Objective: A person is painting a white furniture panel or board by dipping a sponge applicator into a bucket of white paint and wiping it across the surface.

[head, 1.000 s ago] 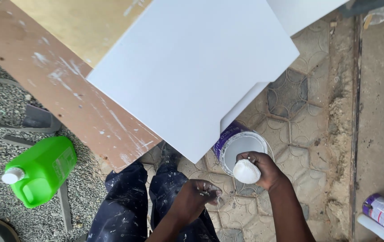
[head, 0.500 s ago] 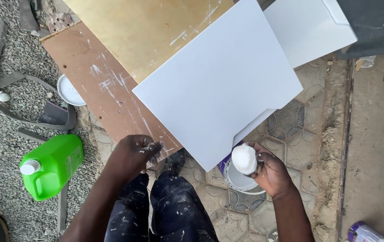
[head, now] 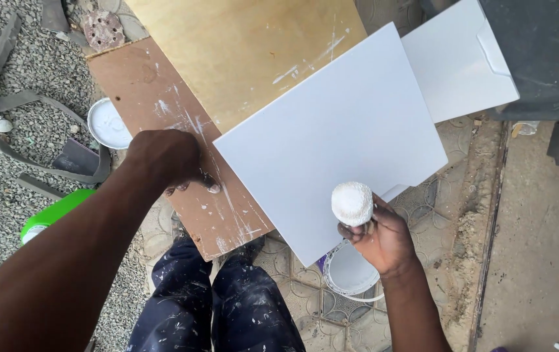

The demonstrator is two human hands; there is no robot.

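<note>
White-coated round sponge applicator (head: 352, 203) sits in the right hand (head: 383, 242), whose fingers are curled tight around its lower part, holding it over the 6 o'clock corner of a large white-painted square panel (head: 331, 140). That panel lies tilted across a pale yellow plywood sheet (head: 247, 52) and a brown paint-smeared board (head: 181, 163). At 9 o'clock from the panel, the left hand (head: 165, 158) presses down on the brown board, fingers bent with the tips touching the wood, gripping nothing. Directly below the right hand, at 6 o'clock, stands a white paint bucket (head: 348, 274) on patterned paving. A green plastic jug (head: 54, 212) lies at 8 o'clock on the gravel, partly hidden by the left forearm, and a round white lid (head: 108, 124) rests at 10 o'clock beside the board. Paint-spattered dark trousers (head: 217, 306) show at the bottom.
</note>
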